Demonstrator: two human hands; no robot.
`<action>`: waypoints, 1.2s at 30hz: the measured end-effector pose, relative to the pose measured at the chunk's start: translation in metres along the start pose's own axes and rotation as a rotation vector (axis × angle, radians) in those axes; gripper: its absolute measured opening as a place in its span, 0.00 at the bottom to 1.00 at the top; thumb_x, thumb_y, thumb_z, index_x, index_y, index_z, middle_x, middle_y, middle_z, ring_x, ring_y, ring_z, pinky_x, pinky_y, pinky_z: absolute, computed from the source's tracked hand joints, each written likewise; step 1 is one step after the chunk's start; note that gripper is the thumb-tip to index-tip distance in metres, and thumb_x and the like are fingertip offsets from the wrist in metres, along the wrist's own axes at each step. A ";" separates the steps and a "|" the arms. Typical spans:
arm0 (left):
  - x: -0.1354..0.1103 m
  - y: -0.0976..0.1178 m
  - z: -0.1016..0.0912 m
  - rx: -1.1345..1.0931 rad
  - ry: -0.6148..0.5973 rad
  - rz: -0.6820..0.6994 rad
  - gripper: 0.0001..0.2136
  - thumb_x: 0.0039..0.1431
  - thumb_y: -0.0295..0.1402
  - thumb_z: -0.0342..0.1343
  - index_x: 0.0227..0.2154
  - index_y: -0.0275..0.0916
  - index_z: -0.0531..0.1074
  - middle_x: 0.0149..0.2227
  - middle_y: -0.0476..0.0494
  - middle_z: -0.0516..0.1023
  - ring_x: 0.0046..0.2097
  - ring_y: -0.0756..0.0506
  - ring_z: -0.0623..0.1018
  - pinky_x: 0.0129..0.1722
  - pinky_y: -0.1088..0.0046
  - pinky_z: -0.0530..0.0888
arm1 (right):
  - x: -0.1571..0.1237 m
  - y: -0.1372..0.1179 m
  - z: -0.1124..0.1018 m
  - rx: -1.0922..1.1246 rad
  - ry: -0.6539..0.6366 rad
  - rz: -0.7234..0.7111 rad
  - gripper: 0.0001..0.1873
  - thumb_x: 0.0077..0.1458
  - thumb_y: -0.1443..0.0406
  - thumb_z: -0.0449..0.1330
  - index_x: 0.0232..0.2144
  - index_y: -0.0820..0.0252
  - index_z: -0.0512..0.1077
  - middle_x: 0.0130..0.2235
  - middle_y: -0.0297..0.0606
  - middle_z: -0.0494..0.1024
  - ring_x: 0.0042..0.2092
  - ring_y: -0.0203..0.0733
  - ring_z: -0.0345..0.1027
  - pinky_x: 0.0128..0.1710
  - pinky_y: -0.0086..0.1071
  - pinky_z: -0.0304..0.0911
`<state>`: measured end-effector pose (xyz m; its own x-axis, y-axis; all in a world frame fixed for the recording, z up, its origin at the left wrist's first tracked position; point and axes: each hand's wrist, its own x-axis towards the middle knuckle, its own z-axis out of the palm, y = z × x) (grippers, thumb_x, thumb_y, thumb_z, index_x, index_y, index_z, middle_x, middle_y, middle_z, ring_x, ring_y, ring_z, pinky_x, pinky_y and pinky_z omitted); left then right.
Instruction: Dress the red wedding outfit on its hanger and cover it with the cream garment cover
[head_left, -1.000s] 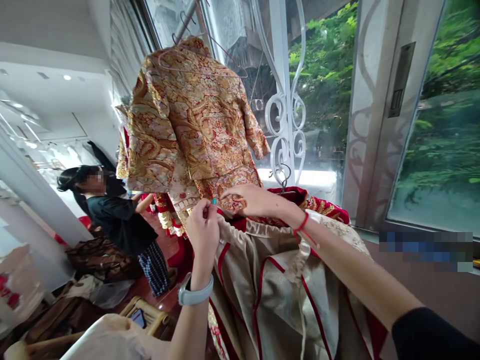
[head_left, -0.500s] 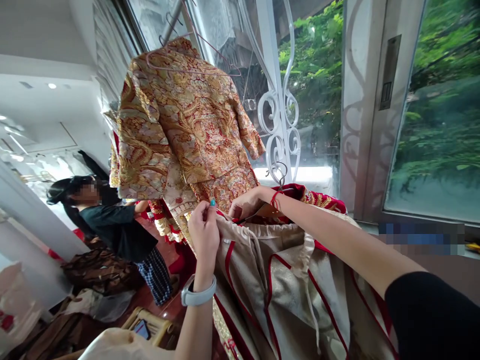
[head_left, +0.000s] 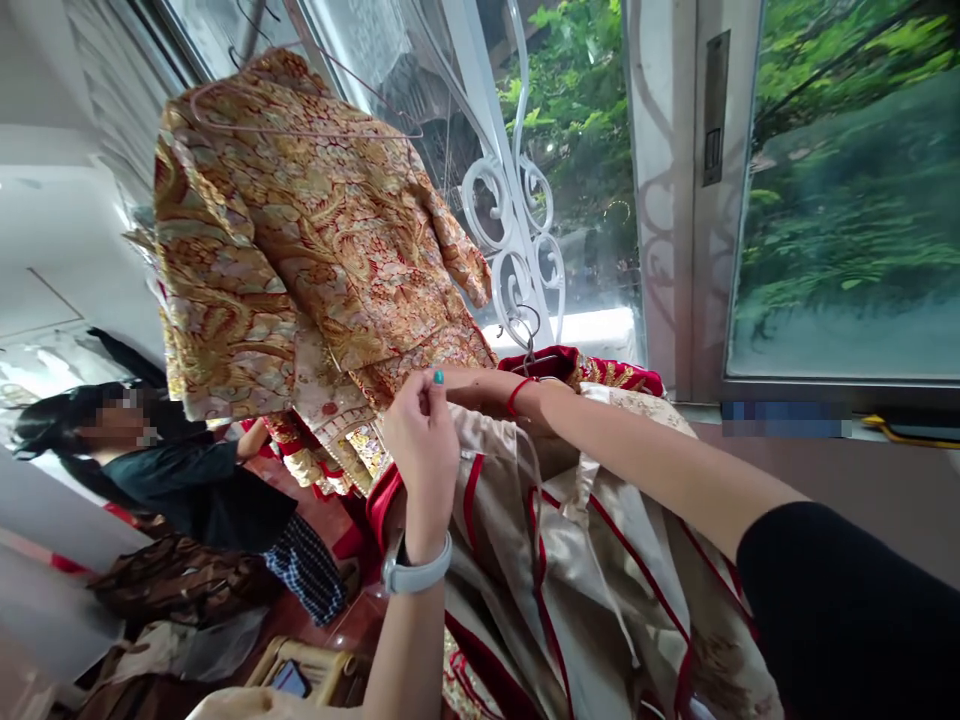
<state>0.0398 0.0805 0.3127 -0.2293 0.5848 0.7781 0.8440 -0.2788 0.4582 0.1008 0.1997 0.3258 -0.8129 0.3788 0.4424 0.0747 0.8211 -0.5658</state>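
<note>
My left hand (head_left: 424,440) is closed in a pinch on the top edge of a cream skirt with red trim (head_left: 570,560), which hangs in front of me with its lining outward. My right hand (head_left: 487,385) reaches behind that edge; only the wrist with a red cord shows, and its fingers are hidden by my left hand and the cloth. Just above hangs a gold and red embroidered jacket (head_left: 315,240) on a thin hanger.
A white scrolled window grille (head_left: 517,230) and glass panes stand behind the garments, with a metal hanger hook (head_left: 525,335) by the skirt top. Another person in a dark top (head_left: 187,480) stands low at the left beside piles of cloth and a bamboo stool (head_left: 300,670).
My right hand has slid from on top of the skirt edge to behind it, out of sight. My left hand keeps its pinch. The view has shifted right and down.
</note>
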 end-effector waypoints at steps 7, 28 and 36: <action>-0.045 -0.048 -0.005 -0.054 -0.160 0.048 0.04 0.63 0.35 0.48 0.36 0.42 0.65 0.33 0.46 0.72 0.35 0.43 0.73 0.36 0.69 0.68 | -0.001 0.000 -0.004 -0.166 -0.031 -0.123 0.11 0.38 0.80 0.54 0.21 0.61 0.63 0.24 0.29 0.68 0.29 0.33 0.59 0.30 0.29 0.53; -0.030 -0.148 -0.005 0.051 -0.338 0.092 0.19 0.55 0.49 0.55 0.42 0.39 0.73 0.46 0.36 0.78 0.49 0.35 0.76 0.52 0.57 0.70 | -0.231 -0.003 -0.022 -0.528 0.785 0.322 0.14 0.58 0.66 0.56 0.46 0.56 0.72 0.46 0.43 0.76 0.50 0.50 0.67 0.52 0.46 0.61; -0.075 -0.119 0.016 0.281 -0.023 0.146 0.23 0.63 0.44 0.49 0.56 0.36 0.64 0.54 0.29 0.72 0.57 0.31 0.71 0.56 0.51 0.66 | -0.289 0.084 -0.027 -0.473 0.629 0.537 0.22 0.60 0.60 0.53 0.56 0.56 0.65 0.53 0.44 0.73 0.50 0.52 0.63 0.54 0.49 0.60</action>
<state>-0.0356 0.0822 0.1926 -0.0879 0.5720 0.8155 0.9688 -0.1412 0.2035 0.3578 0.1706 0.1687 -0.1529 0.8027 0.5765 0.6855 0.5063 -0.5232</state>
